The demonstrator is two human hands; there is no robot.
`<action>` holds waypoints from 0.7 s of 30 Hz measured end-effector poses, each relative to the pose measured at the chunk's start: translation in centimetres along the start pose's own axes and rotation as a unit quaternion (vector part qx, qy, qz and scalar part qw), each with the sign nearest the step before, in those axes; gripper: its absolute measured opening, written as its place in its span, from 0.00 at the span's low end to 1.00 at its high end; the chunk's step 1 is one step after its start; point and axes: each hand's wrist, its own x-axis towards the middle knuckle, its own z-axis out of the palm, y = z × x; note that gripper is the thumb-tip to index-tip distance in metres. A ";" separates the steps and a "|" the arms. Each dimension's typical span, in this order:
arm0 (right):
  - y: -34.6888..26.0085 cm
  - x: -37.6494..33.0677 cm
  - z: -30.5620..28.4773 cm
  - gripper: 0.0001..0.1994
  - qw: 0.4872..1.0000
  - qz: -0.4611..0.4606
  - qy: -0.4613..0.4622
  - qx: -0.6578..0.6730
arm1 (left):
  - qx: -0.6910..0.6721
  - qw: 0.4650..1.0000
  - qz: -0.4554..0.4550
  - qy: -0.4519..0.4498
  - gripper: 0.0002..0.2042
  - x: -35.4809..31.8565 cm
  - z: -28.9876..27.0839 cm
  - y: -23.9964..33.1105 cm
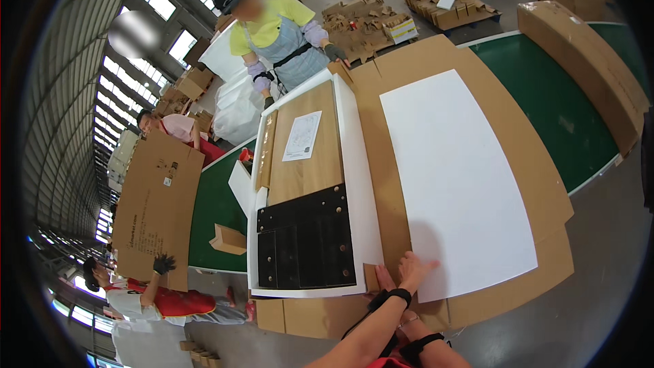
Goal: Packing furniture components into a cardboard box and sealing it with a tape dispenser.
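Observation:
My forearms cross at the lower middle. My left hand [415,270] is open, its thumb spread, at the near left corner of a white foam sheet [463,177]. My right hand [385,279] is partly hidden behind the left arm. Its fingers appear stretched out against a brown cardboard corner piece [371,277] at the near end of a white foam-lined pack [361,191]. Inside the pack lie a wood-grain panel [310,170] with a printed sheet [302,136] on it, and black panels [306,245] with metal fittings. Opened cardboard [504,129] lies beneath the foam.
A gloved co-worker [283,41] stands at the pack's far end, touching another corner piece [340,73]. At left, another person holds a large carton [153,211]. A green conveyor [538,95] bears a long carton [586,61]. A folded cardboard piece [228,239] lies left.

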 end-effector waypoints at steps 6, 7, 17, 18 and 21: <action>5.6 -5.9 2.1 0.21 0.999 0.015 0.003 -0.031 | -0.335 0.939 0.072 0.043 0.26 -2.8 -3.4 0.4; 1.2 2.5 0.9 0.21 0.999 0.018 0.005 -0.038 | -0.338 0.937 0.075 0.045 0.26 -3.8 -4.6 0.3; 3.2 0.7 2.9 0.18 0.992 0.014 0.009 -0.129 | -0.404 0.866 0.201 0.215 0.14 -7.1 -23.9 -13.8; 1.1 1.4 1.5 0.20 0.996 -0.008 -0.004 -0.088 | -0.407 0.863 0.191 0.228 0.14 -6.2 -25.0 -17.4; -3.5 2.7 -0.7 0.20 0.999 0.029 -0.023 -0.002 | -0.480 0.823 0.215 0.215 0.15 -5.0 -28.4 -24.6</action>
